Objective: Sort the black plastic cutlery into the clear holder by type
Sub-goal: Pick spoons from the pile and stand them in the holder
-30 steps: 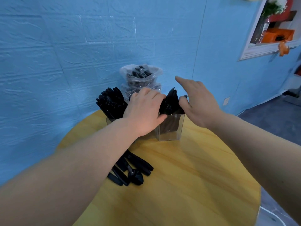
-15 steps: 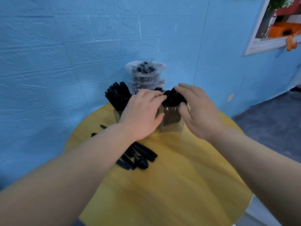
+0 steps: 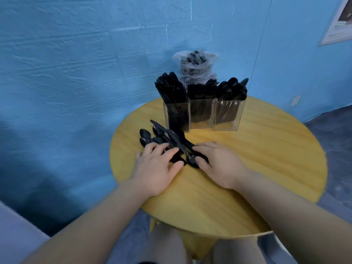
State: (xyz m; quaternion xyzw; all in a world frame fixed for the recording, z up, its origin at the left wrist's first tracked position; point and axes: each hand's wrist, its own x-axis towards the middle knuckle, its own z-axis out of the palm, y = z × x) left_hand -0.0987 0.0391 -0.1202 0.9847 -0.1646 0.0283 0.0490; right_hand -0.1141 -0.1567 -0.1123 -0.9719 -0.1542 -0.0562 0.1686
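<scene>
A clear three-compartment holder (image 3: 224,119) stands at the back of the round wooden table (image 3: 257,159). Its left compartment holds knives (image 3: 170,88), the middle forks (image 3: 202,90), the right spoons (image 3: 233,90). A loose pile of black cutlery (image 3: 167,139) lies in front of the holder, to its left. My left hand (image 3: 154,168) rests on the pile's near end with fingers spread flat. My right hand (image 3: 219,164) touches the pile from the right, fingers straight, fingertips against a spoon. Neither hand grips anything.
A clear plastic bag of more black cutlery (image 3: 196,63) sits behind the holder against the blue wall (image 3: 76,73). The table's right half and near edge are bare wood. My knees show under the table's near rim.
Both hands left the top of the holder and dropped down to the loose pile on the table. The camera tilted down and pulled back.
</scene>
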